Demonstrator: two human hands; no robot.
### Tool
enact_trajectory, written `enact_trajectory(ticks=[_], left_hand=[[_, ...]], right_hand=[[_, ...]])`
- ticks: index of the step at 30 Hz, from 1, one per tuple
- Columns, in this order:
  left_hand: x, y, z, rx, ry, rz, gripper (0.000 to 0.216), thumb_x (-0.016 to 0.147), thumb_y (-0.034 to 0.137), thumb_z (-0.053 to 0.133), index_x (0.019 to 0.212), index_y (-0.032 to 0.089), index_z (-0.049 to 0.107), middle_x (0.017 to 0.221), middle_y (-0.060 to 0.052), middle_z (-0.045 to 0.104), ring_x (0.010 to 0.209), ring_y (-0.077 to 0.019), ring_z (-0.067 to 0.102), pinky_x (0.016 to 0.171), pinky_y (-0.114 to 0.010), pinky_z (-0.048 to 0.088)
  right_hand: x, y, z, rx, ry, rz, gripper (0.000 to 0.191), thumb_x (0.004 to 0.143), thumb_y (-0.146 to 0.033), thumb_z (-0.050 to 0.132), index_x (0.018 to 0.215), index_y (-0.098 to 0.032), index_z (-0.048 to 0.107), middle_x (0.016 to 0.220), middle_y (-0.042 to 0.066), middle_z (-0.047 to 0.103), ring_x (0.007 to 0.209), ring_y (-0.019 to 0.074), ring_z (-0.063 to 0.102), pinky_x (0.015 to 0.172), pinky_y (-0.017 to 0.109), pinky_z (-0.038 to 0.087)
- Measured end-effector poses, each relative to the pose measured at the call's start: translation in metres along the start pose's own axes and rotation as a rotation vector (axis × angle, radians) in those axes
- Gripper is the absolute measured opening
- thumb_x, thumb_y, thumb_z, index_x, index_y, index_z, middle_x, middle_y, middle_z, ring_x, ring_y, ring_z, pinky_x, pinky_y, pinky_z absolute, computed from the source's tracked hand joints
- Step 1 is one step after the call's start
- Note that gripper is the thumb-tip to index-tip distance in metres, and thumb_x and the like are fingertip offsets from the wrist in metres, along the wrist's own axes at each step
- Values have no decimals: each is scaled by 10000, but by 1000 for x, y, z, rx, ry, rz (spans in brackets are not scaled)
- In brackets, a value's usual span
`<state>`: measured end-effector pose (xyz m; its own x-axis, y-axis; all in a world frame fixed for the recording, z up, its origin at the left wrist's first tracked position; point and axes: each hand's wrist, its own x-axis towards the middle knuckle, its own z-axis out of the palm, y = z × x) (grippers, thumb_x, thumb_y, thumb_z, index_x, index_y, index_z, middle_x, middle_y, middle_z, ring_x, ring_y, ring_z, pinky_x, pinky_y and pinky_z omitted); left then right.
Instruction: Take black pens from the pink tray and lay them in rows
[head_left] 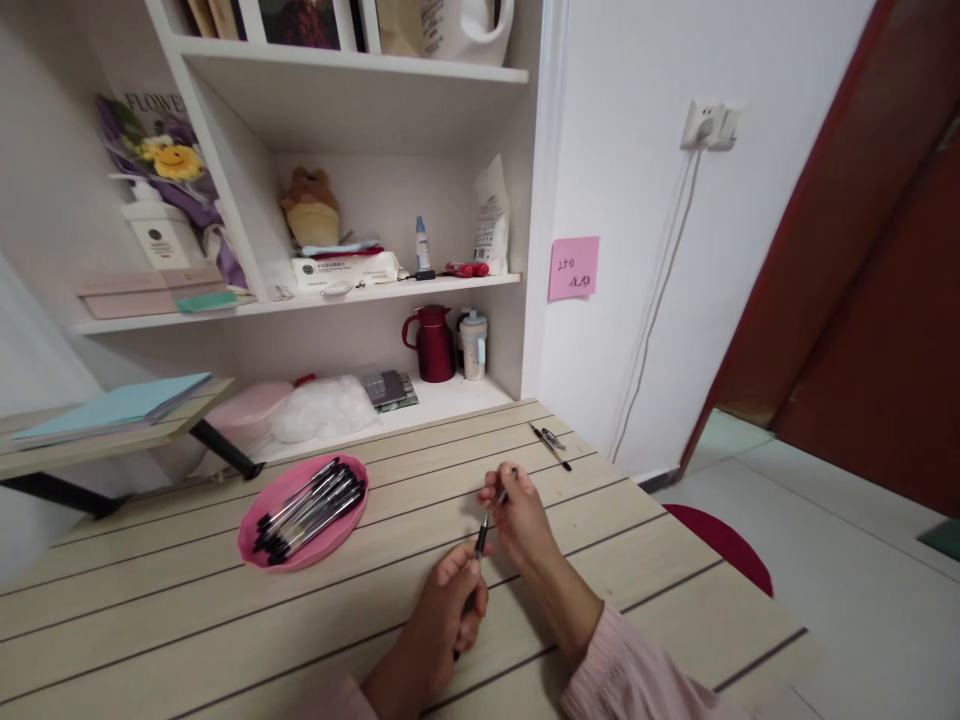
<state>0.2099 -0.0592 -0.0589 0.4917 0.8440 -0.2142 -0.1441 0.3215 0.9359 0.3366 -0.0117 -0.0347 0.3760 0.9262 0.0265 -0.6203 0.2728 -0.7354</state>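
Pen (481, 540) is clamped in the left hand (451, 600), tip poking up, over the table (424, 500). Right hand (520, 508) is pinched on some dark little piece (514, 473) just past the tip, can't tell if they're touching. Pink bowl (271, 490) with a pile of pens (319, 510) sits off to the left, btw.

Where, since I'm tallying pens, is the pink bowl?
In the head view, the pink bowl sits on the tabletop, left of the left hand, near the stand's black leg.
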Motion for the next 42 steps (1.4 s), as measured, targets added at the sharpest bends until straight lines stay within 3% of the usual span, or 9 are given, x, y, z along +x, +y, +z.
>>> enact_trajectory(ticks=[3, 6, 8, 12, 18, 24, 32, 36, 42], left_hand=[[-1, 2, -1, -22, 18, 18, 348, 760, 423, 524, 1016, 194, 469, 537, 83, 459, 312, -16, 192, 325, -172, 103], [0, 5, -2, -38, 52, 56, 348, 748, 430, 542, 992, 193, 470, 559, 82, 463, 310, -12, 206, 325, -177, 107], [0, 8, -3, -43, 71, 77, 346, 741, 436, 552, 976, 195, 471, 574, 81, 470, 310, -9, 204, 324, -178, 105], [2, 9, -4, -31, 112, 82, 354, 727, 434, 569, 972, 197, 471, 575, 84, 468, 310, -9, 206, 323, -178, 107], [5, 6, -7, -41, 106, 55, 339, 725, 434, 572, 947, 199, 470, 557, 88, 466, 310, -6, 189, 327, -174, 93], [4, 7, -7, -65, 93, 60, 317, 731, 448, 575, 896, 199, 469, 552, 93, 458, 304, 3, 186, 332, -174, 87], [3, 8, -6, -52, 105, 61, 350, 713, 456, 591, 920, 199, 473, 549, 93, 461, 301, 2, 196, 326, -174, 92], [4, 8, -6, -56, 96, 52, 362, 695, 462, 608, 908, 201, 474, 552, 92, 473, 292, 3, 203, 322, -175, 87], [5, 7, -7, -62, 95, 58, 352, 702, 469, 602, 884, 196, 474, 544, 94, 460, 294, 4, 201, 322, -172, 92]], right_hand=[[3, -4, -5, -33, 67, 15, 351, 624, -446, 705, 670, -200, 458, 555, -84, 467, 386, 24, 329, 395, 165, 316], [0, 1, -6, -251, -66, 176, 380, 639, -514, 666, 636, -174, 497, 478, -87, 417, 347, 16, 224, 340, 174, 193], [-4, 6, -5, -413, -132, 205, 394, 623, -525, 671, 615, -160, 520, 447, -82, 406, 347, 21, 234, 342, 184, 168], [-7, 11, -3, -565, -133, 143, 374, 556, -468, 726, 560, -164, 509, 438, -69, 418, 389, 43, 307, 372, 198, 189], [-4, 11, -4, -582, -134, 94, 353, 565, -442, 711, 519, -159, 505, 432, -60, 425, 411, 47, 297, 403, 210, 214], [-7, 14, -2, -527, -164, 175, 366, 605, -496, 671, 637, -149, 558, 433, -63, 445, 368, 39, 282, 383, 205, 178], [-9, 10, 1, -408, -193, 249, 359, 574, -463, 709, 660, -140, 578, 433, -48, 489, 352, 40, 332, 375, 194, 185], [-10, 10, 1, -410, -174, 215, 352, 546, -424, 747, 593, -148, 533, 414, -50, 480, 369, 50, 395, 382, 187, 213], [-11, 7, 3, -322, -202, 274, 388, 560, -458, 730, 705, -129, 583, 541, -6, 586, 328, 27, 357, 342, 188, 156]])
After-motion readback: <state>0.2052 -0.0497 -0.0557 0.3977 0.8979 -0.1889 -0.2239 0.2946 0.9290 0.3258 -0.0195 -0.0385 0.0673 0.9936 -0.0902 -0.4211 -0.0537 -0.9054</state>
